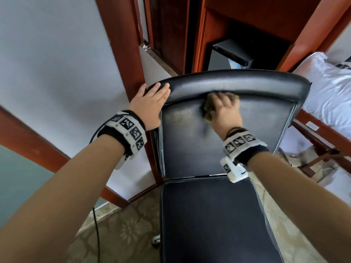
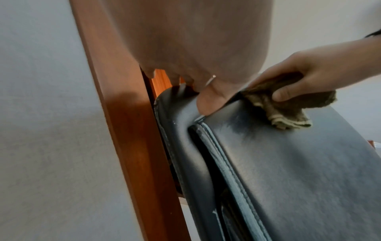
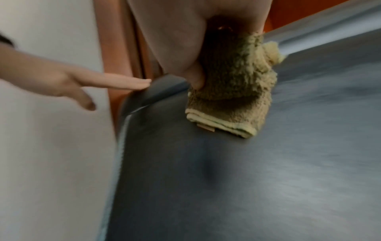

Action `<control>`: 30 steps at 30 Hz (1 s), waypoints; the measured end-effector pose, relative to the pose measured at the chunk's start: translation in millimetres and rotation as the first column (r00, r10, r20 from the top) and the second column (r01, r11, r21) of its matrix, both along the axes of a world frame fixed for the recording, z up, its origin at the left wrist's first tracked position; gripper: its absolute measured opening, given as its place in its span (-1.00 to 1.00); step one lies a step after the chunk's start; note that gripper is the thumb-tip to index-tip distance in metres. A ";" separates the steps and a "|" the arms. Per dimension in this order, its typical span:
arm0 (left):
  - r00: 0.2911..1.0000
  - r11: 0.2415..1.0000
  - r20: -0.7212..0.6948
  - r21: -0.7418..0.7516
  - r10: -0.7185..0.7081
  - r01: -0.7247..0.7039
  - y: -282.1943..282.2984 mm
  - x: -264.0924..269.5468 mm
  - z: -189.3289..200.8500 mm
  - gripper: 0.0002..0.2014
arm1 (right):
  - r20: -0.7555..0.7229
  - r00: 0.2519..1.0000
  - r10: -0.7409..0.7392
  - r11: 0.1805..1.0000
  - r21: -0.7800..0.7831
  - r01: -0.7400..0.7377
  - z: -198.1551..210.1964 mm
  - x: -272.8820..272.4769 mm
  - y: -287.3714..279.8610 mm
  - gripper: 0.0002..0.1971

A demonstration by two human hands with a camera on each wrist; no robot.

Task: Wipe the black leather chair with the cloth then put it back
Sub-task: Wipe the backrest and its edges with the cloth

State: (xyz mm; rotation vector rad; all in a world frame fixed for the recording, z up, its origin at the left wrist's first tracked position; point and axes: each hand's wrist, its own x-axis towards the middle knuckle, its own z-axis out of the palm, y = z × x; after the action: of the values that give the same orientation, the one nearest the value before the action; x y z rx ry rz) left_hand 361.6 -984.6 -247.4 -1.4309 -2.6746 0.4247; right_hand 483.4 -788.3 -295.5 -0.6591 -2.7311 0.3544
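Observation:
The black leather chair (image 1: 218, 149) faces me, its seat low in the head view and its backrest (image 2: 299, 163) upright. My right hand (image 1: 223, 109) grips a folded olive-brown terry cloth (image 3: 233, 91) and presses it on the upper backrest, just under the padded top roll (image 1: 247, 82). The cloth (image 2: 288, 106) shows bunched under the thumb in the left wrist view. My left hand (image 1: 152, 103) lies with straight fingers over the top left corner of the backrest, its thumb (image 2: 210, 101) on the front face.
A red-brown wooden door frame (image 1: 121, 54) and white wall stand close to the chair's left. Behind the chair is a wooden cabinet with a small black fridge (image 1: 229, 56). A bed with white linen (image 1: 326, 88) is at the right. A black cable (image 1: 96, 234) runs over the patterned carpet.

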 end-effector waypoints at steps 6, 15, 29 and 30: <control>0.999 1.000 0.046 0.020 -0.017 0.016 -3.0 -4.2 3.9 -0.21 | 0.136 0.987 0.090 0.994 0.053 -0.098 -6.6 -34.1 -60.9 -0.39; 0.919 0.941 0.378 0.339 -0.113 -0.024 -8.5 -22.1 11.2 -0.26 | -0.116 0.991 0.070 0.990 -0.114 -0.084 -11.9 -20.9 -56.1 -0.45; 0.984 0.984 0.041 0.062 -0.172 0.169 -27.0 -37.6 3.2 -0.22 | -0.002 0.981 0.194 0.980 0.042 -0.194 -11.7 -48.6 -116.7 -0.49; 0.985 0.985 0.044 0.060 -0.168 0.165 -27.3 -39.0 3.8 -0.20 | 0.011 0.978 0.208 0.975 0.070 -0.209 -10.5 -47.8 -113.4 -0.48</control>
State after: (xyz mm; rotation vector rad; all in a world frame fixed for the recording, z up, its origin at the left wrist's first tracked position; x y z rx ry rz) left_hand 322.6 -1011.8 -243.6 -1.6522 -2.5540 0.3025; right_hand 435.6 -901.8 -306.1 -0.3550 -2.8088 0.3018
